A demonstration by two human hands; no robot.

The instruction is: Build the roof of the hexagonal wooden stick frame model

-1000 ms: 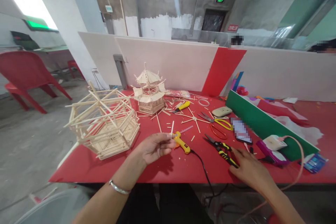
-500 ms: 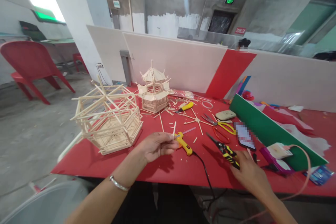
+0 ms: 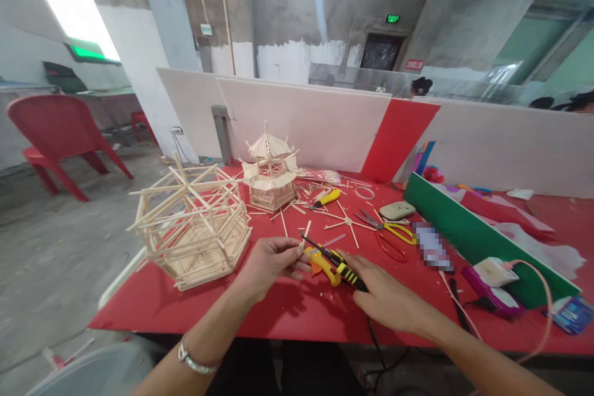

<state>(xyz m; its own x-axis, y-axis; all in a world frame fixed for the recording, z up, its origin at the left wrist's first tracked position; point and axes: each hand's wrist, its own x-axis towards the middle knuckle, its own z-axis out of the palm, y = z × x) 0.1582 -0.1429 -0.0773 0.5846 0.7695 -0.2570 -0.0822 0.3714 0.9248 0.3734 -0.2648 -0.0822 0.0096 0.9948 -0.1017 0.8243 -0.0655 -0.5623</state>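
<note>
My left hand (image 3: 275,261) pinches a short thin wooden stick (image 3: 307,231) that stands almost upright from the fingertips. Wrapped around the black-and-yellow handles of a pair of cutters (image 3: 351,275) is my right hand (image 3: 392,298). The cutters' narrow tip points left and reaches the stick near my left fingertips; whether the jaws touch it I cannot tell. Under the cutters, a yellow glue gun (image 3: 330,273) lies on the red tabletop (image 3: 278,312), partly covered. A stick-built hexagonal frame (image 3: 199,223) stands left of my hands, and a small stick pagoda (image 3: 270,167) stands behind them.
Behind the hands lie a star of joined sticks (image 3: 348,221), a yellow-handled knife (image 3: 327,199), yellow-handled pliers (image 3: 396,232) and loose sticks. At the right are a phone (image 3: 432,247), a power strip (image 3: 494,291) with cables and a green board (image 3: 482,229). A white partition (image 3: 301,120) rises behind.
My right hand has brought the cutters left from the table's right side to the stick. My left hand still holds the stick in about the same place. The camera view has tilted slightly up.
</note>
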